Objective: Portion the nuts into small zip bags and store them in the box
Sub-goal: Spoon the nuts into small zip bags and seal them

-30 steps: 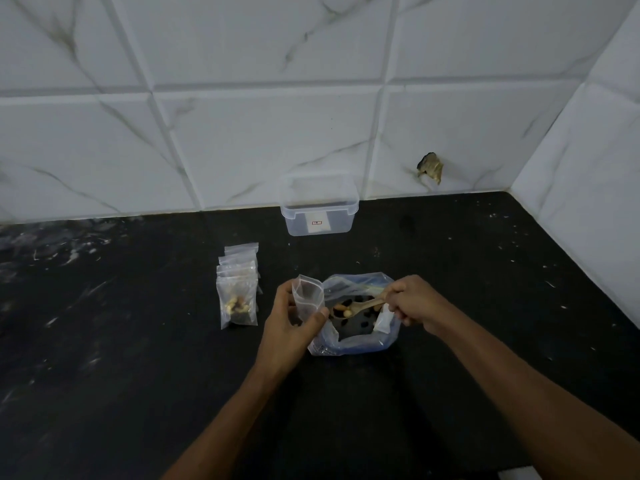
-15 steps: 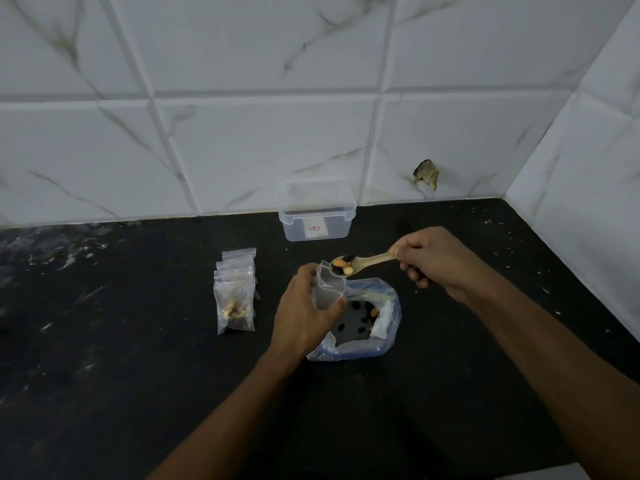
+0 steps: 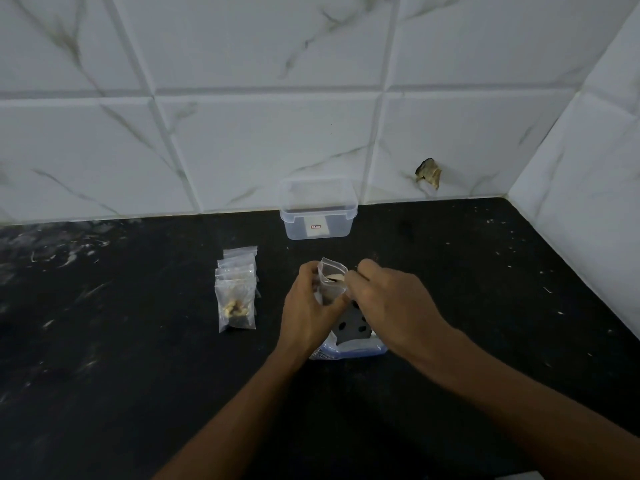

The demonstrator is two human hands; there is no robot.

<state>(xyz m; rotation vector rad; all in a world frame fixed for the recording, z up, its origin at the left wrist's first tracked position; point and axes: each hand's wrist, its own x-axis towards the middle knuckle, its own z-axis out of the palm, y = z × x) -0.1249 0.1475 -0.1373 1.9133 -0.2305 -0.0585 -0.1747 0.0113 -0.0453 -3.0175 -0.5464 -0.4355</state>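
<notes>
Black counter [image 3: 104,375]; left hand [image 3: 308,311] fingers pinching small zip bag [image 3: 330,284], right hand [image 3: 391,306] fingers gripping spoon [image 3: 336,278].

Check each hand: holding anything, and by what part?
Left hand grips the small zip bag by its side. Right hand holds the spoon by its handle.

Both forearms reach in from the lower edge and meet at centre. The left hand [image 3: 306,308] curls its fingers in a pinch; the right hand [image 3: 389,303] (knuckles up) is curled tight beside it.
</notes>
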